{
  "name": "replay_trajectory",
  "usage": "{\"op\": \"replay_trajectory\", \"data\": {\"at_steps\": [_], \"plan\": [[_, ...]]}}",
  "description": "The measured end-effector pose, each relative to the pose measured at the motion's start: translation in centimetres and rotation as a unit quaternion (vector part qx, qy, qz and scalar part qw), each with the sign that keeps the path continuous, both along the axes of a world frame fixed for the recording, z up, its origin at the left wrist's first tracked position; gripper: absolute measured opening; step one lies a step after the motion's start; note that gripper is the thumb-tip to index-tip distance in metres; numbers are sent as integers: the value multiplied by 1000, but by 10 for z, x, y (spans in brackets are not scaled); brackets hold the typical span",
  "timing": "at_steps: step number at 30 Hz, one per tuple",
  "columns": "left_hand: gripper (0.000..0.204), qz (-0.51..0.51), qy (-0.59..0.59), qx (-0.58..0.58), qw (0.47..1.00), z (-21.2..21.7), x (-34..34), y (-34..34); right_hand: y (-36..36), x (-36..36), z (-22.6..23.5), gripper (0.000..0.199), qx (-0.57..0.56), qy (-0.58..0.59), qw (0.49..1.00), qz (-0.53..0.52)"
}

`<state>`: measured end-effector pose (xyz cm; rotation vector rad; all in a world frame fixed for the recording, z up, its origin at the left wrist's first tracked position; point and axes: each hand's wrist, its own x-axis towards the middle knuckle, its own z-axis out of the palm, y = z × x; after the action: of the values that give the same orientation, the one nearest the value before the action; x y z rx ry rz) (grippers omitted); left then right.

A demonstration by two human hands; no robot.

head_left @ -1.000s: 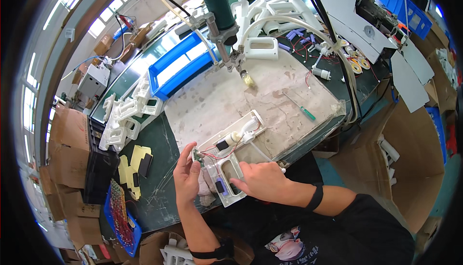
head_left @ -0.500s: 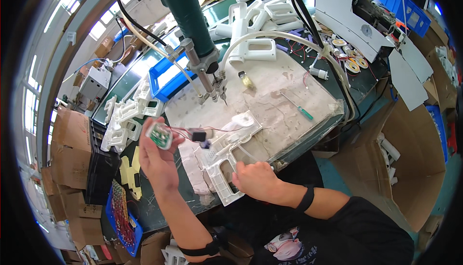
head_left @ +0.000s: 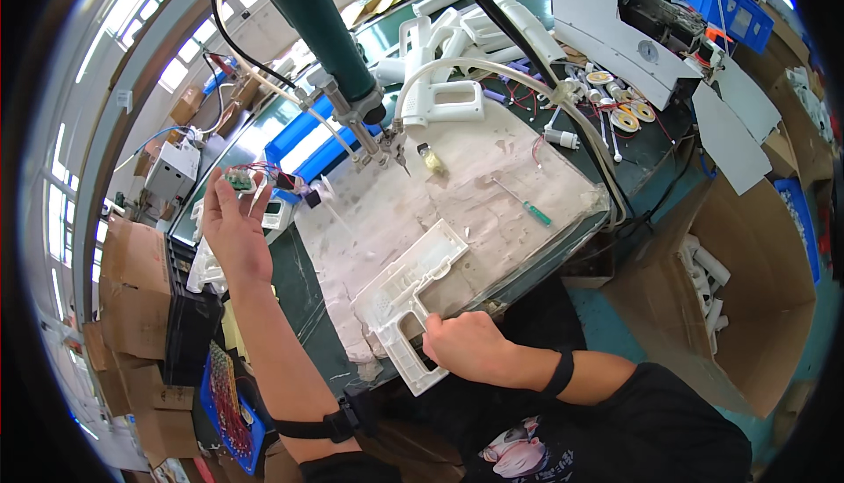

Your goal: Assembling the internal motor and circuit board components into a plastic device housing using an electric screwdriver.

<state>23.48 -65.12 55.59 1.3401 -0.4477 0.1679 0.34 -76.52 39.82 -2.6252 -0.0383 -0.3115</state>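
Note:
Raised at the left, my left hand (head_left: 237, 232) grips a small green circuit board (head_left: 239, 181) in a white frame. Red and dark wires (head_left: 272, 168) trail from it to a small black part (head_left: 312, 199) hanging in the air to the right, with a blurred pale piece beside it. My right hand (head_left: 470, 347) is closed on the handle of a white plastic housing half (head_left: 396, 294), which lies inner side up along the near edge of the work mat. The fingertips of my right hand are partly hidden.
A green electric screwdriver (head_left: 321, 26) hangs above the stained mat (head_left: 492, 184). On the mat lie a small bottle (head_left: 431, 159) and a green-handled screwdriver (head_left: 534, 213). White housings (head_left: 453, 101) are piled behind; a blue tray (head_left: 303, 145) stands left, a cardboard box (head_left: 756, 307) right.
My left hand has moved left and away from me, lifting the circuit board and its wired parts off the housing half. My right hand stays on the housing.

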Motion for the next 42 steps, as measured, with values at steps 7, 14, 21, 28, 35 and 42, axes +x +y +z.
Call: {"op": "replay_trajectory", "data": {"at_steps": [7, 14, 21, 28, 35, 42], "plan": [[40, 69, 96, 127, 985, -75, 8, 27, -20, -30, 18, 13, 3, 2, 996, 86], [41, 124, 102, 295, 942, -154, -37, 93, -17, -13, 9, 25, 6, -67, 996, 60], [64, 33, 273, 120, 954, -147, -163, 85, -9, 7, 11, 27, 24, -53, 998, 31], [74, -29, 308, -28, 951, -166, -184, 76, -13, 11, 23, 27, 48, -6, 998, 49], [72, -7, 306, -31, 952, -173, -185, 94, -91, 51, -9, 20, -42, -19, 987, -156], [73, -10, 307, -25, 951, -174, -185, 93, -106, 73, -16, 16, -78, 51, 985, -147]]}}
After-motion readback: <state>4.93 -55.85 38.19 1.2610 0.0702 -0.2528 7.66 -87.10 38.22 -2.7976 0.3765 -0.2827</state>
